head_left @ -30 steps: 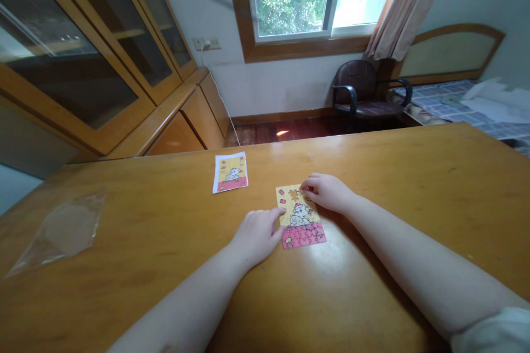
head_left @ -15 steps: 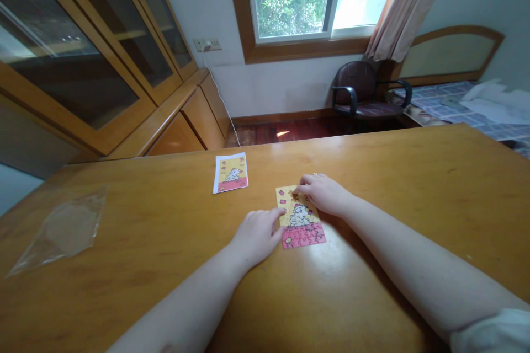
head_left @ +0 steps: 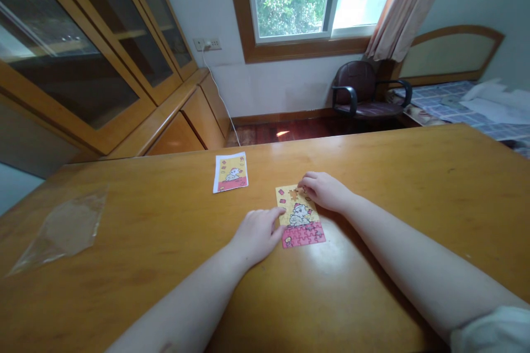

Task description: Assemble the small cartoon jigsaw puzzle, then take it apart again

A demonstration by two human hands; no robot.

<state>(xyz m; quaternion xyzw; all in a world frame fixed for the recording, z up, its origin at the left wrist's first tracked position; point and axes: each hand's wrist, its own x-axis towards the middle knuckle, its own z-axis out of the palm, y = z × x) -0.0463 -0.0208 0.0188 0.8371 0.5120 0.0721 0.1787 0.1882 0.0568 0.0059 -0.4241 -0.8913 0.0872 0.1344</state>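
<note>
A jigsaw puzzle [head_left: 304, 234] lies flat on the wooden table, showing a white cartoon animal on yellow above a pink band. Near its top is a gap [head_left: 293, 194] where the table's wood shows through. My left hand [head_left: 260, 234] rests at the puzzle's left edge, its thumb and index finger spread apart and touching it. Over the top right corner, my right hand [head_left: 325, 192] has its fingers bent down and close together; whatever is at their tips is hidden. A printed picture card [head_left: 232, 172] with the same design lies further back to the left.
On the table's left side lies a clear plastic bag [head_left: 62, 226]. The wooden table [head_left: 165, 298] reaches back towards a cabinet [head_left: 178, 127] on the left. Beyond its far edge stand an armchair [head_left: 360, 88] and a bed [head_left: 439, 102].
My right hand has drawn slightly to the right from the gap, so more of the gap shows. My left hand stays at the puzzle's left edge.
</note>
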